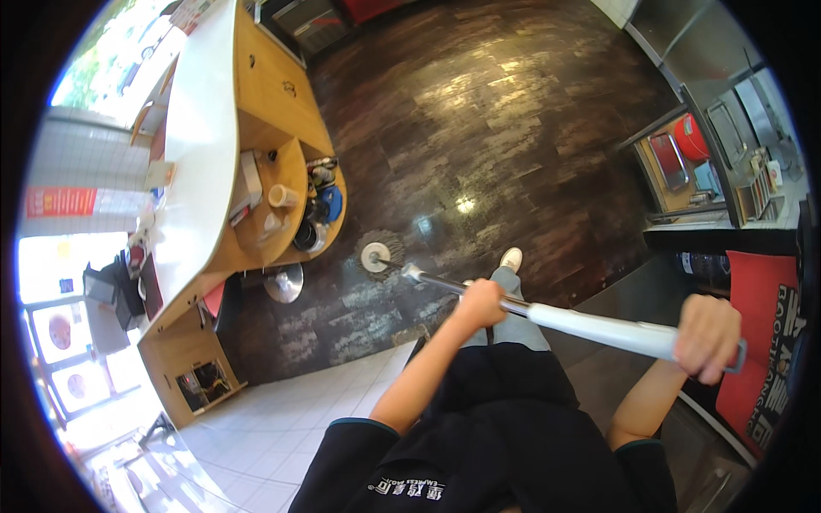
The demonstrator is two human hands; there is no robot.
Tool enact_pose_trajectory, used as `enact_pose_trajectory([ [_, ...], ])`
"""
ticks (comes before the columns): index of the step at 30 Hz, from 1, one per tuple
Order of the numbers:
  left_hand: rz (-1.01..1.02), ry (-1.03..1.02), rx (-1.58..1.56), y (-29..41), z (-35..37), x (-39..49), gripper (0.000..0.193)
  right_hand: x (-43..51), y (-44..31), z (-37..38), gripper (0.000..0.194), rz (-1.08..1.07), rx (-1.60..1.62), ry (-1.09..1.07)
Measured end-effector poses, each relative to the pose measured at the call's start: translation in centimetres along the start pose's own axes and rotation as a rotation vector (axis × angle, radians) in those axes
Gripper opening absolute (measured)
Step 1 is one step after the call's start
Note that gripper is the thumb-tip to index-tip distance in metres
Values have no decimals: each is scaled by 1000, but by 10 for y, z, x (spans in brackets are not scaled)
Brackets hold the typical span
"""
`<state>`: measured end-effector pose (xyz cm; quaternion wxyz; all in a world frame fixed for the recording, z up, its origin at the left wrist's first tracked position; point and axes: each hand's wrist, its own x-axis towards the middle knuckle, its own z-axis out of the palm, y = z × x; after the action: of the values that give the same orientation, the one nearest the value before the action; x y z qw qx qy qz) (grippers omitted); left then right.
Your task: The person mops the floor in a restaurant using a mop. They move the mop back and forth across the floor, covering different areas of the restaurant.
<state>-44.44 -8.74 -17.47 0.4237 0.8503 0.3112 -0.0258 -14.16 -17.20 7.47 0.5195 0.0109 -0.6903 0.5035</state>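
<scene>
A spin mop handle [590, 326] with a white grip and a metal pole crosses in front of my body. My left hand [482, 302] is wrapped around the metal pole near its middle. At the upper end, my right hand [707, 338] grips the white section, close to a grey hanging loop. The round mop head [376, 256], a white disc ringed by dark strands, rests on the dark wood-look floor [442, 186] beside the counter's curved end.
A curved wooden counter [199, 122] with a white top stands left, its open shelves holding a cup [283, 196] and other items. A round metal base [285, 283] sits beside it. At right are a red panel with writing [760, 320] and a shelf unit with a red bucket [690, 138].
</scene>
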Motion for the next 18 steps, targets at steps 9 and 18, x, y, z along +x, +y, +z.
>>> enact_pose_trajectory([
  [9,-400,481,59,-138,33,-147,17,16,142,103,24,394,-79,243],
  [18,-407,361,129,10,84,-47,12,-68,-23,76,24,404,-250,248],
])
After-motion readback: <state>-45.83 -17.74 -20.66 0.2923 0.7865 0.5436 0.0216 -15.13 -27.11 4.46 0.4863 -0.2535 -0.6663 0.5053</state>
